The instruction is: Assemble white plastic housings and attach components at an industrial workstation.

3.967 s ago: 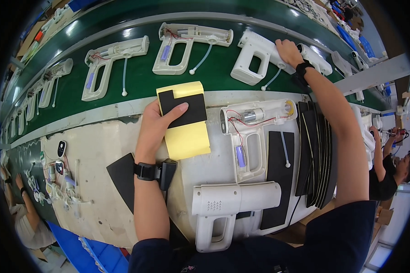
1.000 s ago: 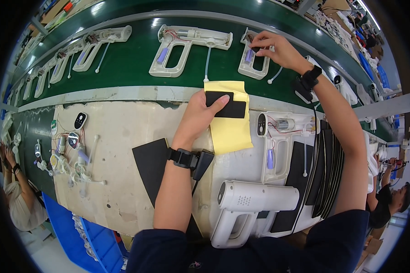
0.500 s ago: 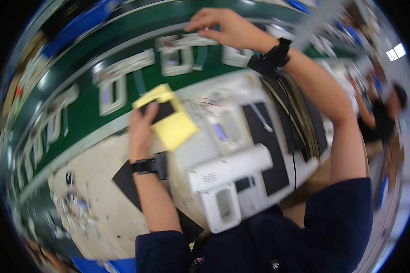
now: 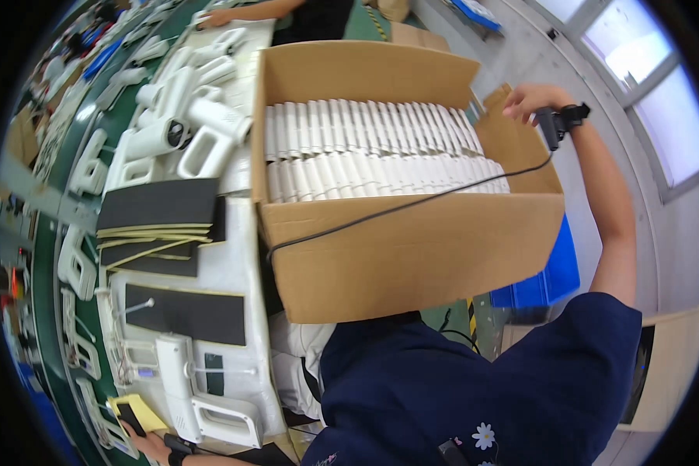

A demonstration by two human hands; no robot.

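Observation:
At the lower left, my left hand is closed on a yellow sheet with a small black piece on it; its fingertips are partly hidden. My right hand hangs above the right flap of a large cardboard box, fingers loosely bent and nothing visible in them. Two rows of thin white upright pieces fill the box. Beside my left hand lies a white device housing with a looped handle. An opened housing half with wires rests beyond it.
Black sheets with yellow edges are stacked on the bench, and another black sheet lies nearer. Several white housings are piled farther back. A green conveyor runs along the left. A black cable crosses the box. Another person's arm reaches in at the back.
My view has turned right, bringing the cardboard box into sight. My right hand has gone from above the conveyor to the box's right side. My left hand stays with the yellow sheet.

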